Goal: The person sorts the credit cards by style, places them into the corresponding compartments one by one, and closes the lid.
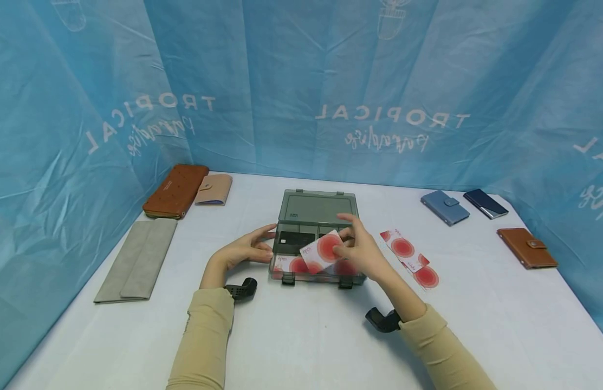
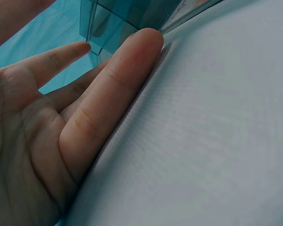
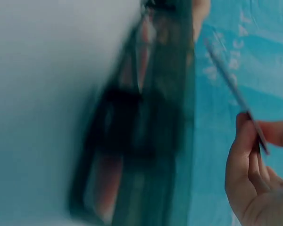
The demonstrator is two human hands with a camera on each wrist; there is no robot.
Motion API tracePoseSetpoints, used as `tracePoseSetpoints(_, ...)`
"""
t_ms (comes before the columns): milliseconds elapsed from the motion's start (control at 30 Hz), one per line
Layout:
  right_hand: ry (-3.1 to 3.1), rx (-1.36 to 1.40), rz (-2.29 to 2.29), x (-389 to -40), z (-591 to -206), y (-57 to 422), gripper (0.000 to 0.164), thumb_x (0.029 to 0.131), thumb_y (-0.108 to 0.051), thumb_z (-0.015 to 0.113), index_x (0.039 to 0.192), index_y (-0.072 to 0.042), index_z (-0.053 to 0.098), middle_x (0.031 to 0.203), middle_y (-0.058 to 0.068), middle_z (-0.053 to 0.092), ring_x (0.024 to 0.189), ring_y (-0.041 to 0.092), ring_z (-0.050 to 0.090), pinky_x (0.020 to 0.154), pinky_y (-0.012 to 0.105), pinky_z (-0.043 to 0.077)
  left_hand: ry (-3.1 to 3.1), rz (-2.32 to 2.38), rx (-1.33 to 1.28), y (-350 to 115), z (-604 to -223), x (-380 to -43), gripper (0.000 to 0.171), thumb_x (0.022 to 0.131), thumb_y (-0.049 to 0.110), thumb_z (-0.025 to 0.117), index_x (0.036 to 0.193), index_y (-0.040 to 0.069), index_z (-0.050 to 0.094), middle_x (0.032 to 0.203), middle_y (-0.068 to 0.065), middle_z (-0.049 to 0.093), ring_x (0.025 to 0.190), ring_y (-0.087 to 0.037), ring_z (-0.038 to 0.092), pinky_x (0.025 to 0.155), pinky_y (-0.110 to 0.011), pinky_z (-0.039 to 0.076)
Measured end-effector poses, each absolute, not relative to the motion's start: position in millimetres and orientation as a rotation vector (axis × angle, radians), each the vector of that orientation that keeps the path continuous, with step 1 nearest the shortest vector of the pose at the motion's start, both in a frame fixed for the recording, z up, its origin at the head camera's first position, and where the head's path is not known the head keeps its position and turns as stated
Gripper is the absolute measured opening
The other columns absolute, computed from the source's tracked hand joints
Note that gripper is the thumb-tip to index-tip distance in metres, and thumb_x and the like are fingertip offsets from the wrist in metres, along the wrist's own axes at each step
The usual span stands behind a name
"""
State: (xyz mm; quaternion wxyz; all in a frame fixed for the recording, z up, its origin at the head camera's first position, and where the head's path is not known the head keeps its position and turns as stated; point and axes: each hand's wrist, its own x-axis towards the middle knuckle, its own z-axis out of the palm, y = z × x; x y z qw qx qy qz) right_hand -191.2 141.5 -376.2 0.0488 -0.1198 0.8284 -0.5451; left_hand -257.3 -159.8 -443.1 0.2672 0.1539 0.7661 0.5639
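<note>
A translucent grey-green plastic box [image 1: 318, 207] stands on the table with its lid tipped back. Inside its divided base lie a black card [image 1: 293, 242] and red-and-white cards [image 1: 287, 264] along the front. My right hand [image 1: 369, 253] pinches a red-and-white card [image 1: 321, 252] between thumb and fingers, tilted above the base. In the right wrist view that card [image 3: 232, 87] appears nearly edge-on. At the box's left side is my left hand [image 1: 245, 250], fingers extended and holding nothing; whether its fingertips touch the wall cannot be told.
More red-and-white cards [image 1: 403, 249] lie right of the box. Left stand a grey folder [image 1: 135, 262], a brown wallet [image 1: 176, 189] and a beige card holder [image 1: 214, 188]. Far right are blue [image 1: 445, 207], navy [image 1: 485, 203] and brown [image 1: 527, 247] card holders. Blue curtains [image 1: 291, 81] surround the table.
</note>
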Motion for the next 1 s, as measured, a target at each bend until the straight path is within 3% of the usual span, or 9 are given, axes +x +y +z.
tracePoseSetpoints(67, 2.604, -0.365, -1.574, -190, -379, 132, 0.059, 0.083, 0.001, 0.064, 0.135, -0.013, 0.041, 0.107, 0.013, 0.053, 0.078, 0.019, 0.055, 0.067, 0.028, 0.048, 2.062, 1.529, 0.422, -160, -443, -258, 0.085, 0.08, 0.015, 0.069, 0.149, 0.02, 0.02, 0.149, -0.012, 0.025, 0.111, -0.024, 0.049, 0.094, -0.042, 0.04)
tracePoseSetpoints(233, 2.685, -0.393, -1.45, -188, -389, 114, 0.034, 0.083, -0.001, 0.065, 0.114, -0.013, 0.059, 0.115, 0.006, 0.059, 0.072, 0.015, 0.054, 0.06, 0.027, 0.045, 2.047, 1.537, 0.43, -160, -444, -259, 0.086, 0.08, 0.016, 0.07, 0.149, 0.018, 0.019, 0.15, -0.015, 0.024, 0.11, -0.024, 0.049, 0.092, -0.041, 0.042)
tracePoseSetpoints(400, 2.742, -0.498, -1.351, -187, -397, 102, 0.028, 0.082, 0.001, 0.065, 0.106, -0.013, 0.06, 0.095, 0.004, 0.062, 0.064, 0.014, 0.046, 0.056, 0.026, 0.04, 2.041, 1.535, 0.43, -161, -445, -259, 0.086, 0.08, 0.016, 0.07, 0.149, 0.018, 0.019, 0.149, -0.014, 0.024, 0.11, -0.023, 0.049, 0.092, -0.041, 0.042)
tracePoseSetpoints(567, 2.842, -0.587, -1.122, -186, -401, 97, 0.024, 0.082, -0.001, 0.066, 0.101, -0.016, 0.062, 0.093, 0.005, 0.065, 0.068, 0.014, 0.05, 0.061, 0.027, 0.045, 2.042, 1.538, 0.429, -160, -444, -258, 0.085, 0.08, 0.017, 0.07, 0.149, 0.02, 0.02, 0.149, -0.012, 0.025, 0.111, -0.023, 0.05, 0.093, -0.042, 0.041)
tracePoseSetpoints(800, 2.817, -0.66, -0.885, -186, -400, 96, 0.027, 0.086, -0.009, 0.063, 0.112, -0.017, 0.064, 0.104, 0.004, 0.065, 0.082, 0.016, 0.059, 0.069, 0.032, 0.048, 2.045, 1.534, 0.429, -159, -444, -259, 0.088, 0.078, 0.02, 0.072, 0.149, 0.021, 0.02, 0.149, -0.011, 0.025, 0.112, -0.024, 0.05, 0.095, -0.044, 0.039)
tracePoseSetpoints(1000, 2.766, -0.646, -0.724, -189, -399, 96, 0.036, 0.091, -0.015, 0.057, 0.126, -0.018, 0.056, 0.078, -0.001, 0.06, 0.06, 0.011, 0.048, 0.054, 0.027, 0.038, 2.055, 1.533, 0.418, -160, -446, -259, 0.087, 0.078, 0.021, 0.072, 0.148, 0.023, 0.021, 0.15, -0.01, 0.025, 0.114, -0.024, 0.048, 0.095, -0.044, 0.039)
